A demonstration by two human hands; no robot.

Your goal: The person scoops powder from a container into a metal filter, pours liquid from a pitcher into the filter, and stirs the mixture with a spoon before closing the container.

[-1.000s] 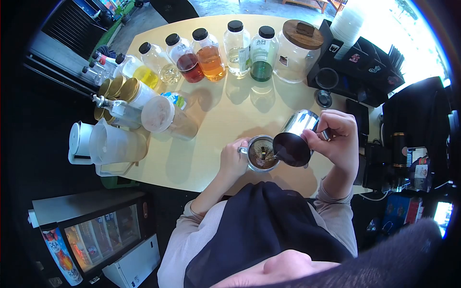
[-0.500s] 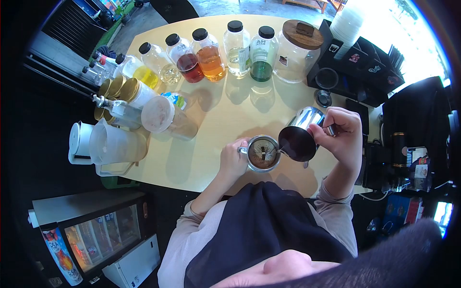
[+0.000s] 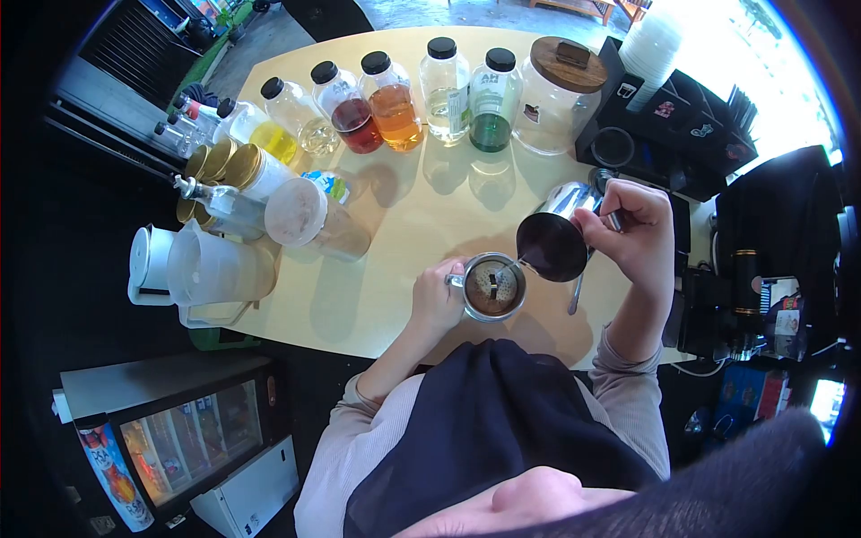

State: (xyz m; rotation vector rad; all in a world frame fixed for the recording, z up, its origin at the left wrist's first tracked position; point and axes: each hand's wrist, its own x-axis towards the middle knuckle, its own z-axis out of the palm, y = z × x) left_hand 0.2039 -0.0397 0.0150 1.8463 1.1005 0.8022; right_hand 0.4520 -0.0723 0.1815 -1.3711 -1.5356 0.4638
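My left hand (image 3: 437,301) is closed on the handle of a metal mug (image 3: 473,309). Inside the mug is a brown, bubbly-topped liquid (image 3: 508,285) with a small dark shape in its middle, perhaps a reflection. Gripped by its handle in my right hand (image 3: 639,224), a shiny metal pitcher (image 3: 567,199) tilts toward the mug, its dark mouth facing me. A thin stream runs from the pitcher's lip into the mug. On the table below the pitcher lies a spoon (image 3: 574,299), partly hidden by it.
Several black-capped bottles (image 3: 392,108) of coloured liquids line the table's far edge, beside a wooden-lidded jar (image 3: 549,112). Plastic jugs (image 3: 215,269) and a tall container (image 3: 314,220) stand left. A black organizer (image 3: 664,125) with stacked cups (image 3: 652,49) stands back right.
The pitcher's mouth has shifted slightly away from me and left, showing more of the spoon under it. My left hand and the mug have hardly moved.
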